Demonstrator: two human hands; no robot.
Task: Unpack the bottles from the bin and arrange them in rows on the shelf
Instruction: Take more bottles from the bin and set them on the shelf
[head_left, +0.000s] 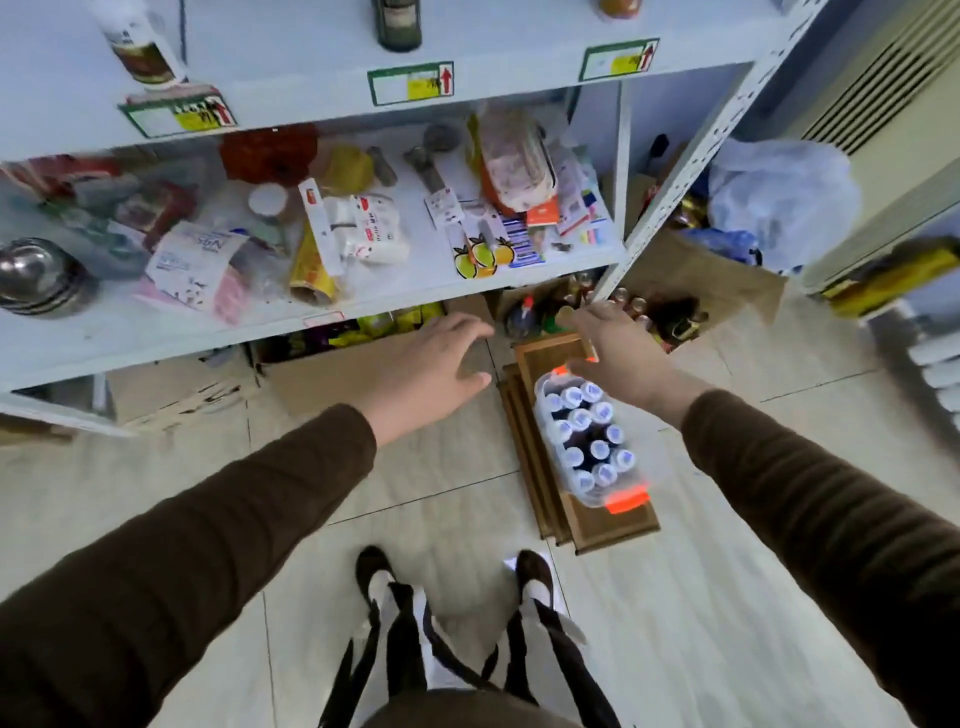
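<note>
Big white shelf (363, 301) fills the upper left, its middle board crowded with packets, bags and a steel bowl (36, 278) at the far left, and price labels run along the board edge above. Down on the pale tiled floor (441, 467), cardboard boxes (332, 374) sit tucked under the lowest board. To the right of them, a stack of shallow wooden trays (613, 525) lies on the tiles, running away from the person's feet toward the shelf.

On top of that stack sits the bin (631, 499), a clear plastic tub with orange latches at both ends, no lid on it. Inside, the bottles (589, 431) stand upright and packed tight, dark bodies with pale caps showing from above.

Now the hands, both reaching out from brown sleeves. The right hand (618, 353) is over the far end of the bin, fingers spread and loosely bent, palm down, right by the far orange latch; it covers that end, so whether it touches the rim I cannot tell, and it grips no bottle. The left hand (441, 358) hangs open to the left of the bin, fingers straight and together, thumb out, over the tiles and the box edge, holding nothing and well clear of the bottles.
</note>
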